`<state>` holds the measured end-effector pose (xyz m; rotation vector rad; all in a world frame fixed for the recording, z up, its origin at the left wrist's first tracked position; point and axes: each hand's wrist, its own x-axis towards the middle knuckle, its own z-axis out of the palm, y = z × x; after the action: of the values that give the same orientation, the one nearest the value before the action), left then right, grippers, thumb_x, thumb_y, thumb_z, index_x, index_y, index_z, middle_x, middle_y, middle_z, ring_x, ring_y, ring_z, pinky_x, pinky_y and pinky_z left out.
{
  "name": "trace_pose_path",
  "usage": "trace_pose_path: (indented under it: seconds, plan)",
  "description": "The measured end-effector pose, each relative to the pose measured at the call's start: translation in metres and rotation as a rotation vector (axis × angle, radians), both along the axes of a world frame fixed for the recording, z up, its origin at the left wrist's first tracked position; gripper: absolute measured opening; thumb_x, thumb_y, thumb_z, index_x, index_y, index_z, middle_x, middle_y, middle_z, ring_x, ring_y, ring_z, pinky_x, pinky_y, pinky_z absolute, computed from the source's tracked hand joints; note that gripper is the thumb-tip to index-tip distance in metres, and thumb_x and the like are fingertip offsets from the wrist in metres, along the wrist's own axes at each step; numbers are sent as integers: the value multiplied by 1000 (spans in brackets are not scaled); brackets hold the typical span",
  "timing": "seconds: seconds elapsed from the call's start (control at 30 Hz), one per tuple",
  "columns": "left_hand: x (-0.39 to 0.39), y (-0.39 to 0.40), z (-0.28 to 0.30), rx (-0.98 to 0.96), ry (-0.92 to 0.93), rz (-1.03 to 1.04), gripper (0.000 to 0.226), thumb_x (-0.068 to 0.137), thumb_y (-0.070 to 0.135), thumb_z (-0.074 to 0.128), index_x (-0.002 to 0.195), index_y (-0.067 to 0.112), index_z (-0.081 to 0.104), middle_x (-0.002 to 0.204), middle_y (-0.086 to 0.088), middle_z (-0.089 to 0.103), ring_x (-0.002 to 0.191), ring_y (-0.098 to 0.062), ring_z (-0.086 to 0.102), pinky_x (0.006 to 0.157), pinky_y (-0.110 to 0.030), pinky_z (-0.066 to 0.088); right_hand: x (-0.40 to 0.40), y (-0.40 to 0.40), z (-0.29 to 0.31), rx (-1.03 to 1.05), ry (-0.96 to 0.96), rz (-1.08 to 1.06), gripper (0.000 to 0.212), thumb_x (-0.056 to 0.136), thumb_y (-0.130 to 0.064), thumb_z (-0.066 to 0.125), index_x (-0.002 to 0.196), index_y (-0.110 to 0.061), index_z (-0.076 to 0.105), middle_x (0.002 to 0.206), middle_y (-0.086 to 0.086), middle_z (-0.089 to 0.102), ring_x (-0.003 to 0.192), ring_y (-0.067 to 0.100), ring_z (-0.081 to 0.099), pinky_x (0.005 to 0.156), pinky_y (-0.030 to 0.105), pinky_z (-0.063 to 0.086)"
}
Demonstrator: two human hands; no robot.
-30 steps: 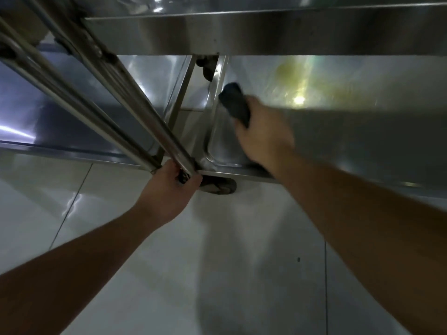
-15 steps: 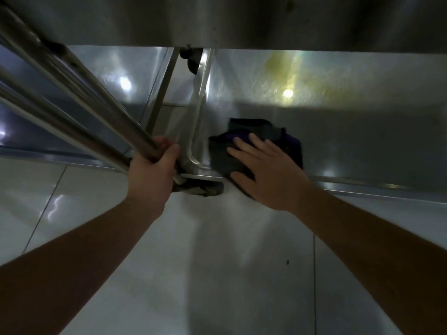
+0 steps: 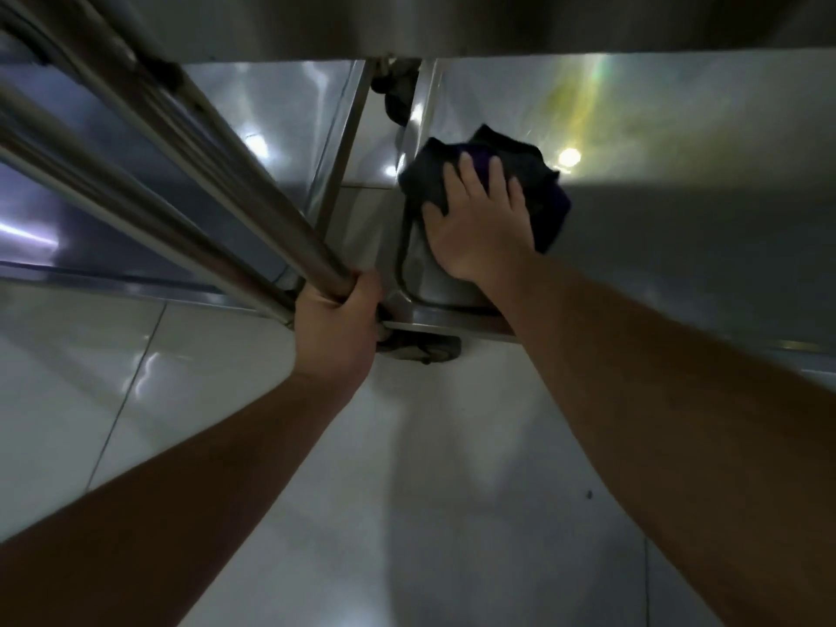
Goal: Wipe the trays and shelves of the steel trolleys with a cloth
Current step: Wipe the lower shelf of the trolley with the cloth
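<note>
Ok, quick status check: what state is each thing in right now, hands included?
Left hand: grips the trolley post near its foot.
Right hand: fingers spread flat, pressing the cloth down.
Cloth: dark, bunched, lying on the bottom shelf by its left corner.
Bottom shelf: bare steel, with a yellowish glare patch toward the back.
Caster: on the tiled floor under the shelf corner.
</note>
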<state>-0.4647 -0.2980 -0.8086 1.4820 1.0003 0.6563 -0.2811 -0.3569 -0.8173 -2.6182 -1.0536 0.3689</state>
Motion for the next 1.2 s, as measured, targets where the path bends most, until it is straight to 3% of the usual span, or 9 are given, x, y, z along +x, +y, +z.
trace_pose_path:
  seconds: [0.2, 0.43, 0.53, 0.67, 0.77, 0.97, 1.03, 1.1, 1.2]
  plan:
    - [2, -3, 0, 86, 16, -1, 31, 97, 7, 65, 83, -16, 50, 68, -12, 54, 60, -13, 57, 54, -24, 48, -18, -2, 3, -10, -37, 211, 68, 107, -56, 18, 167, -23, 14, 175, 0, 6, 161, 29, -4, 129, 47, -2]
    - [2, -3, -1, 46, 13, 8, 28, 98, 12, 67, 95, -13, 56, 70, -4, 59, 63, -7, 60, 58, -19, 50, -7, -91, 1, -89, -90, 768, 69, 104, -67, 13, 166, -36, 18, 172, -16, 9, 161, 12, -4, 129, 36, 0]
    - [0, -2, -1, 67, 33, -25, 33, 95, 21, 65, 92, -9, 53, 67, -9, 55, 60, -13, 57, 54, -23, 48, 21, -61, 2, -66, -116, 607, 68, 103, -61, 27, 164, -31, 25, 173, -6, 20, 160, 23, 13, 127, 45, 15]
    - [-2, -2, 1, 83, 45, -40, 29, 94, 16, 64, 85, -8, 51, 61, -8, 52, 55, -9, 55, 51, -19, 46, 49, 3, 2, -18, -62, 176, 69, 105, -59, 27, 166, -28, 19, 175, -2, 12, 161, 27, 5, 128, 47, 4]
    - [-1, -1, 2, 90, 72, -45, 29, 95, 13, 64, 76, -1, 47, 59, 1, 48, 56, -9, 52, 53, -22, 44, 43, 38, 2, -42, -4, 44, 71, 104, -59, 19, 167, -27, 13, 175, -1, 5, 161, 29, -1, 127, 48, -1]
    - [1, -7, 9, 20, 82, -15, 22, 102, 13, 64, 82, 12, 55, 64, 10, 57, 63, -7, 59, 60, -17, 48, -15, 16, 2, 10, -10, 333, 66, 103, -64, 21, 164, -40, 18, 175, -6, 8, 161, 26, 1, 127, 49, -1]
    - [1, -9, 12, -15, 77, -2, 11, 104, 14, 64, 102, 4, 66, 83, 0, 73, 78, -10, 72, 68, -17, 53, -39, -5, -2, 26, -28, 370, 65, 104, -62, 19, 164, -39, 18, 174, -9, 10, 161, 21, 1, 126, 42, -3]
    - [2, -10, 15, -43, 76, 20, 21, 104, 14, 64, 117, -3, 66, 99, -15, 76, 88, -13, 75, 72, -17, 56, -51, -23, -5, 28, -15, 371, 66, 103, -61, 15, 165, -37, 15, 174, -10, 9, 161, 17, 0, 126, 38, -5]
    - [0, -10, 16, 27, 112, 48, 29, 102, 17, 67, 111, -11, 64, 98, -26, 71, 78, -14, 73, 66, -22, 58, -53, -46, -5, 19, -20, 374, 69, 103, -60, 16, 166, -32, 15, 174, -9, 10, 161, 16, -1, 128, 37, -4]
